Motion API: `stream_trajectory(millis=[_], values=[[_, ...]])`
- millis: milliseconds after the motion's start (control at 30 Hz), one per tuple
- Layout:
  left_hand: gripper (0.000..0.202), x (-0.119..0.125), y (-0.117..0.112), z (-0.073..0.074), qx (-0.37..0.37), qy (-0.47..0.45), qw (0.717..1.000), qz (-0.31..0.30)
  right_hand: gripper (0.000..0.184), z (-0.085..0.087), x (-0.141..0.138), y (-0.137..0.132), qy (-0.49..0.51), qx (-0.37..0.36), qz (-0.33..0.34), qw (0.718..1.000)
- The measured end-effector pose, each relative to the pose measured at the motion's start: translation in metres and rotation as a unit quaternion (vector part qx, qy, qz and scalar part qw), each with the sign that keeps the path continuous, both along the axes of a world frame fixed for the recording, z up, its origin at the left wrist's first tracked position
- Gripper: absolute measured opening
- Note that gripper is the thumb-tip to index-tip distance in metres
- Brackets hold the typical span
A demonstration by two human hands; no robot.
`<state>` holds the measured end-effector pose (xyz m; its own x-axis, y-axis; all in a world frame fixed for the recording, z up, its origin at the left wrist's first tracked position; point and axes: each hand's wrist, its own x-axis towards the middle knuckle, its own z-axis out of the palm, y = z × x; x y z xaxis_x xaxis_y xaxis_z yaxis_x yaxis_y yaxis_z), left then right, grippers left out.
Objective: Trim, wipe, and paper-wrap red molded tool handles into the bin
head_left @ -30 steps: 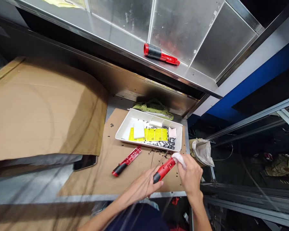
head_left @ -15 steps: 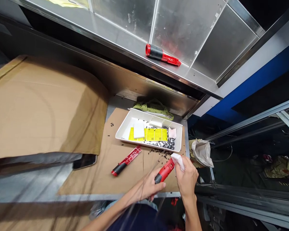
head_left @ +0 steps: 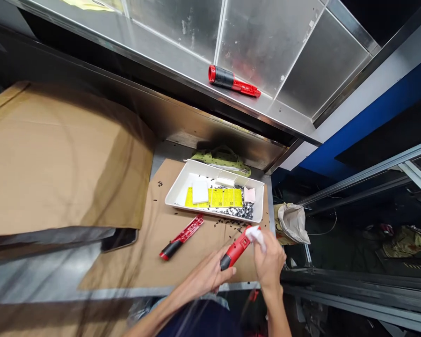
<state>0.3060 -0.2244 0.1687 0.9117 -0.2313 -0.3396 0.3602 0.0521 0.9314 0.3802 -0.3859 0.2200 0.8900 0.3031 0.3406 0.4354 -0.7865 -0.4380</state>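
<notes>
My left hand (head_left: 207,275) grips the black end of a red tool body (head_left: 235,248), held just above the cardboard mat (head_left: 161,252). My right hand (head_left: 269,261) is closed around a small white cloth (head_left: 257,234) pressed against the tool's far red end. A second red and black tool half (head_left: 181,237) lies flat on the mat to the left. Behind it sits a white tray (head_left: 177,187) with yellow labels, white pads and several small dark screws.
A third red and black tool (head_left: 233,81) rests on the steel shelf above. A large cardboard sheet (head_left: 56,159) covers the left of the bench. Loose screws dot the mat. A crumpled paper bag (head_left: 292,220) hangs at the bench's right edge; a green item lies behind the tray.
Both hands with the red tool have shifted slightly left and up. The white cloth has moved a little along the tool's end. Everything else lies as before.
</notes>
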Motion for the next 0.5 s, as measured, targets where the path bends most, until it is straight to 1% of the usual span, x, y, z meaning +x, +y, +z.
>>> stream_trajectory(millis=[67, 167, 233, 300, 333, 467, 500], values=[[0.066, 0.0, 0.002, 0.004, -0.019, 0.025, 0.999, -0.014, 0.026, 0.002, 0.013, -0.006, -0.01, -0.002, -0.039, 0.999], [0.067, 0.002, 0.005, 0.009, -0.117, 0.084, 0.989, -0.01, 0.028, 0.007, 0.023, -0.012, -0.022, 0.01, -0.068, 0.997], [0.063, 0.004, 0.006, 0.011, -0.181, 0.118, 0.976, -0.004, 0.029, 0.006, 0.02, -0.011, -0.02, 0.026, -0.058, 0.998], [0.058, 0.004, 0.008, 0.011, -0.229, 0.142, 0.963, -0.004, 0.029, 0.004, 0.016, -0.008, -0.009, 0.036, -0.028, 0.999], [0.054, 0.004, 0.009, 0.011, -0.249, 0.15, 0.957, -0.005, 0.029, 0.003, 0.015, -0.007, -0.006, 0.036, -0.024, 0.999], [0.047, 0.002, 0.014, 0.01, -0.319, 0.157, 0.934, -0.02, 0.032, 0.003, 0.017, -0.007, -0.017, 0.038, -0.077, 0.996], [0.047, 0.002, 0.014, 0.011, -0.329, 0.157, 0.931, -0.021, 0.032, 0.003, 0.016, -0.006, -0.013, 0.047, -0.072, 0.996]])
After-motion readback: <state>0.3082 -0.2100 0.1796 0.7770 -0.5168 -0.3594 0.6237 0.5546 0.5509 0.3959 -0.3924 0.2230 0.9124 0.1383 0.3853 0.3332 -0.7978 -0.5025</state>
